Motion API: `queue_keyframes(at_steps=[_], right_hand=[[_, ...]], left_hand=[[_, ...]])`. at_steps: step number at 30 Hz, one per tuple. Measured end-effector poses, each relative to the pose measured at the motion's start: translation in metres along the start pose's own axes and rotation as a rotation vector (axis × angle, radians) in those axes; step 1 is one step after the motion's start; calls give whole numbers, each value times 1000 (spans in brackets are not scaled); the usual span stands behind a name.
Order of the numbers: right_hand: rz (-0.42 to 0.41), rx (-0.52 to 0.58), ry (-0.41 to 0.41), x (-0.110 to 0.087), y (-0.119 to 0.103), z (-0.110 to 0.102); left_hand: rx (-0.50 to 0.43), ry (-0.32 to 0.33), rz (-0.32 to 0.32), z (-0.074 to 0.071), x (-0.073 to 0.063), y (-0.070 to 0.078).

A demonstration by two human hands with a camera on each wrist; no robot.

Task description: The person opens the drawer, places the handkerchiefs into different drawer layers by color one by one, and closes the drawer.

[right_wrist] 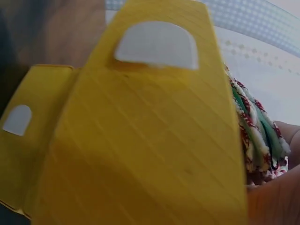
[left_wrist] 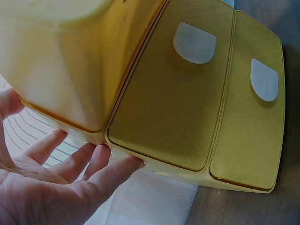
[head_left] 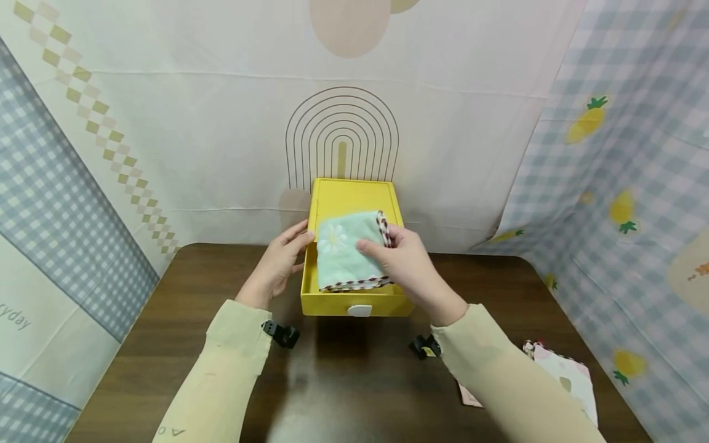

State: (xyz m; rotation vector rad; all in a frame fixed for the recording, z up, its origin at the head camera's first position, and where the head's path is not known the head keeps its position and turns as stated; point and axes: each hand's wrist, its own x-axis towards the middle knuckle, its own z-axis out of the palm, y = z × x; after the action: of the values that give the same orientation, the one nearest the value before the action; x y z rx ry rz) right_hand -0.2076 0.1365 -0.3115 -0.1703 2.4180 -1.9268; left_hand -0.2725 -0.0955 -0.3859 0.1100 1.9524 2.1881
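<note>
A yellow drawer cabinet [head_left: 354,195] stands at the back of the table, its top drawer [head_left: 332,304] pulled out. My right hand [head_left: 410,261] pinches a folded mint-green small towel [head_left: 351,246] over this drawer, thumb on top. The towel has a white daisy and a dark-red-and-white stitched edge; its stacked folds [right_wrist: 260,126] show in the right wrist view. My left hand [head_left: 279,261] rests against the cabinet's left side. Seen from the left wrist, its extended fingers [left_wrist: 115,176] touch the side wall. Most of the drawer's inside is hidden under the towel.
Two lower drawers with white tabs, a middle one [left_wrist: 164,98] and a bottom one [left_wrist: 248,131], are closed. On the brown table [head_left: 343,394], a white patterned cloth [head_left: 570,381] and a pink cloth [head_left: 469,397] lie at the right, partly behind my sleeve. Fabric hangings surround the table.
</note>
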Motion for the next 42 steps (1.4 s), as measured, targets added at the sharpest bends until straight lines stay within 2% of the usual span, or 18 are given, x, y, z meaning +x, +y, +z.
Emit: queue_keyframes(at_steps=[6,13,22,26,31,35,42], right_hand=[[48,-84,-50,3,9,9],[113,-229,-68,3,10,4],[110,-384,-80,4,14,1],[68,-483,-38,2,14,-2],[-17,-581,85,0,12,-6],[-49,-612,146,-1,13,-7],[-66,-600,172,-3,13,-10]], left_hand=[[2,1,-3,0,-1,0],[1,-3,-11,-1,1,0],[-4,-7,-6,-1,2,-1],[-6,-8,-7,0,1,-1],[-1,-10,-6,0,1,-2],[0,-11,-7,-1,1,-2],[5,-3,-7,0,1,-2]])
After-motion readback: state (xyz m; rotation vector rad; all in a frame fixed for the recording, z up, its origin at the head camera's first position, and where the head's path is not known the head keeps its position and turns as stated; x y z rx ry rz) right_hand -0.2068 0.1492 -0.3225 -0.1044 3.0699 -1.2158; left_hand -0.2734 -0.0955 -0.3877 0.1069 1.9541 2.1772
